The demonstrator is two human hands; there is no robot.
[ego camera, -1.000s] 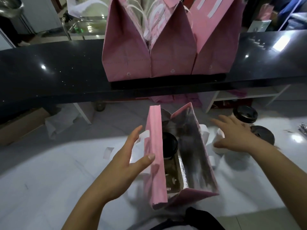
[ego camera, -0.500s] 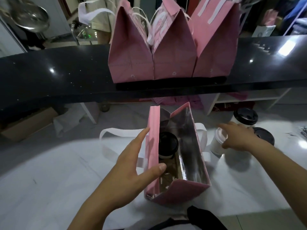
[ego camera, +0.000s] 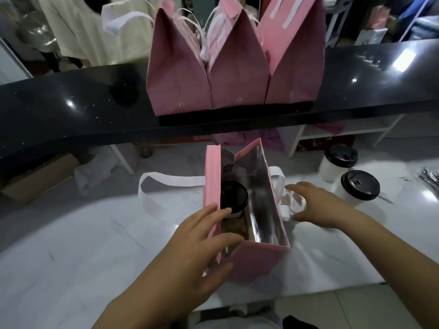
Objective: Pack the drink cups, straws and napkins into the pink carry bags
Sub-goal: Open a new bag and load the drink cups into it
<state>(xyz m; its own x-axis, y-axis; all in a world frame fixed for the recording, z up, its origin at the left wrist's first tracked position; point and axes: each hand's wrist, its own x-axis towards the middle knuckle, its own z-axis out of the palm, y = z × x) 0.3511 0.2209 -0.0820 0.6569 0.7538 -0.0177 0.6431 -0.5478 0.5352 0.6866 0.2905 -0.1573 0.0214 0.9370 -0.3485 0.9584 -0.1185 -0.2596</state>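
the likeliest slip, as i judge it, is the tall, light pink carry bag (ego camera: 259,260) with its silver foil lining tipping or folding shut. it stands on the white marble-look table (ego camera: 83,245) steadied only by a light touch, so a cup lowered off-centre could push its right wall outward or snag the limp white ribbon handle (ego camera: 276,172) draped at the bag's 3 o'clock. a second risk is a new cup knocking the white paper cup with a black lid (ego camera: 234,198), which stands inside at the bag's 11 o'clock corner against the left wall, and popping that lid. the left hand (ego camera: 199,243) comes in from 7 o'clock, palm down. its fingers (ego camera: 213,210) are spread and nearly straight over the rim of the left wall, bracing it without curling round anything. the right hand (ego camera: 318,205) reaches in from 4 o'clock, palm down, arched just beside the right wall over the handle. it is blurred, and i cannot tell whether its fingers have anything under them. two more black-lidded white cups (ego camera: 360,187) stand at 2 o'clock, apart from that hand. three closed pink bags (ego camera: 237,74) stand at 12 o'clock on the glossy black counter (ego camera: 71,110). no straws or napkins show plainly.
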